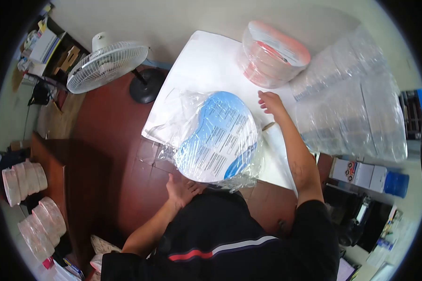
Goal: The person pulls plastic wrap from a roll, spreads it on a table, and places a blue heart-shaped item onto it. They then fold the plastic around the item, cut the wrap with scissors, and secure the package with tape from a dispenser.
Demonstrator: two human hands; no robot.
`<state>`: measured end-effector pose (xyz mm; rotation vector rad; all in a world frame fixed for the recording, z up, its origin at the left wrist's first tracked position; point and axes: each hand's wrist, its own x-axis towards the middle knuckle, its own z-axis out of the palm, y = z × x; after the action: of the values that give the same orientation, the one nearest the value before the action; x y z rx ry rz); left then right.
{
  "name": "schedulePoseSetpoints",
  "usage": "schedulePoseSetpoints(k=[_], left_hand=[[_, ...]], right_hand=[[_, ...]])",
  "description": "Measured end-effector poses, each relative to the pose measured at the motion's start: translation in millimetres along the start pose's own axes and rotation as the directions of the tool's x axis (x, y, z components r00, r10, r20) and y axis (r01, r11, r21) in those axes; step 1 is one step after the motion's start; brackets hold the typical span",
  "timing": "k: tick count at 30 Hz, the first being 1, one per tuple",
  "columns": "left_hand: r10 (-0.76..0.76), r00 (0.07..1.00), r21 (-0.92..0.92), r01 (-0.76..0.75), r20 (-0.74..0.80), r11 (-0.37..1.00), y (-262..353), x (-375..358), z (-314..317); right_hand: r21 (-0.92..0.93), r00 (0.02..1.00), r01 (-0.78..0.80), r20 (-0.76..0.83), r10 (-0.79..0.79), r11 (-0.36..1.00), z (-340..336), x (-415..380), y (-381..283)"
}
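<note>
A kidney-shaped package with a blue and white printed top [218, 136] lies on the white table [192, 61], and loose clear plastic film [171, 124] bunches around its left and lower edges. My left hand [182, 189] is at the package's lower left edge, palm up, its thumb and fingers apart and some fingertips close under the film. Beyond the package's upper right side, my right hand [271, 102] hovers over the table with loosely spread, empty fingers. It is nearest to a plastic-wrapped pink and white package [274, 56]. A brown roll end [268, 126] shows below my right wrist.
Several clear-wrapped stacks [347, 112] fill the table's right side. A white standing fan [108, 65] is at the upper left. Wrapped pinkish rolls [26, 182] sit at the far left beside a brown wooden panel [51, 173]. A blue water bottle [396, 183] is at the right.
</note>
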<state>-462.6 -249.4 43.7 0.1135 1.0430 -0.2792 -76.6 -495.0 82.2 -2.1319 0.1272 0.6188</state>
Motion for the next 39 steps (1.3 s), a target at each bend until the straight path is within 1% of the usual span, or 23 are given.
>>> schedulePoseSetpoints(k=[1,2,3,4,6,9,10,11,14,15,18,19,22,24,26,29,30,32,33,36,37,38,39], left_hand=[[0.032,0.999,0.009,-0.033,0.031,0.999,-5.2,7.1,2.2],[0.066,0.996,0.016,-0.067,0.059,0.998,-9.7,14.3,3.9],[0.154,0.940,-0.005,-0.160,0.305,0.987,-12.8,36.0,-1.8],[0.171,0.955,-0.079,-0.157,0.241,0.984,-15.6,46.7,1.3],[0.186,0.975,-0.221,-0.157,0.118,0.963,-24.3,66.0,12.4],[0.241,0.963,-0.287,-0.199,0.120,0.937,-26.6,62.2,33.5],[0.267,0.955,-0.277,-0.224,0.131,0.935,-23.4,56.3,47.7],[0.272,0.947,-0.357,-0.197,0.173,0.913,-21.5,47.5,60.7],[0.479,0.867,-0.286,-0.428,0.137,0.857,-7.7,62.5,46.3],[0.481,0.861,-0.317,-0.417,0.161,0.852,1.6,49.1,57.3],[0.608,0.746,-0.116,-0.602,0.273,0.790,47.4,55.4,44.5],[0.630,0.704,-0.073,-0.646,0.328,0.760,62.5,49.6,50.4],[0.589,0.588,-0.029,-0.693,0.554,0.720,107.2,15.2,87.5],[0.519,0.512,-0.004,-0.709,0.685,0.705,125.9,-5.7,119.9],[0.465,0.607,0.066,-0.650,0.645,0.757,138.6,-8.5,143.6],[0.352,0.674,0.207,-0.602,0.649,0.771,154.5,-3.4,170.7],[0.332,0.669,0.251,-0.618,0.665,0.745,154.1,1.0,179.3],[0.296,0.663,0.329,-0.647,0.687,0.688,159.1,7.8,186.6],[0.274,0.694,0.377,-0.629,0.666,0.680,174.3,26.7,177.7],[0.144,0.744,0.487,-0.557,0.652,0.673,191.0,36.7,182.0],[0.134,0.780,0.573,-0.552,0.611,0.605,196.3,38.2,180.9],[0.098,0.765,0.590,-0.565,0.636,0.577,202.6,41.6,179.4],[0.058,0.744,0.603,-0.582,0.665,0.546,209.1,50.0,178.1]], right_hand=[[-0.009,0.977,-0.145,0.159,0.144,0.989,6.7,24.7,-6.0],[-0.066,0.945,-0.208,0.243,0.218,0.976,19.3,46.5,-10.0],[-0.128,0.900,-0.268,0.319,0.295,0.955,37.5,66.6,-7.8],[-0.192,0.845,-0.320,0.384,0.371,0.928,56.7,79.8,-3.1],[-0.065,0.708,-0.186,0.682,0.180,0.980,96.3,85.0,12.2],[0.086,0.605,-0.303,0.787,0.121,0.949,100.6,49.1,-20.3],[0.120,0.625,-0.309,0.773,0.107,0.943,101.0,50.5,-16.7],[0.157,0.647,-0.315,0.757,0.091,0.936,101.7,51.1,-13.1],[0.206,0.717,-0.237,0.696,0.028,0.949,91.6,47.0,-10.3],[0.206,0.738,-0.197,0.675,0.007,0.959,86.5,40.6,-11.3],[0.380,0.686,-0.050,0.685,-0.245,0.924,45.0,-18.3,-69.6],[0.552,0.735,-0.406,0.671,-0.100,0.728,43.2,-21.8,-57.3],[0.692,0.786,-0.370,0.589,-0.188,0.620,15.1,-66.4,-54.7],[0.801,0.872,-0.212,0.414,-0.262,0.560,22.0,-92.6,-36.6],[0.860,0.912,-0.113,0.288,-0.291,0.498,31.3,-106.9,-9.8],[0.892,0.972,-0.121,0.196,-0.133,0.435,52.2,-119.3,16.6],[0.907,0.983,-0.105,0.157,-0.097,0.409,63.1,-117.1,25.1],[0.854,0.993,-0.001,0.062,-0.100,0.520,88.8,-106.3,59.8],[0.817,0.995,0.041,0.020,-0.099,0.575,97.5,-107.4,70.1],[0.816,0.999,0.031,-0.015,-0.033,0.578,102.9,-125.2,66.6],[0.822,1.000,0.010,-0.004,-0.012,0.569,104.6,-129.6,71.3],[0.843,1.000,-0.021,0.025,0.000,0.538,100.9,-127.2,74.9],[0.808,1.000,0.027,-0.024,-0.013,0.589,99.7,-126.2,75.5]])
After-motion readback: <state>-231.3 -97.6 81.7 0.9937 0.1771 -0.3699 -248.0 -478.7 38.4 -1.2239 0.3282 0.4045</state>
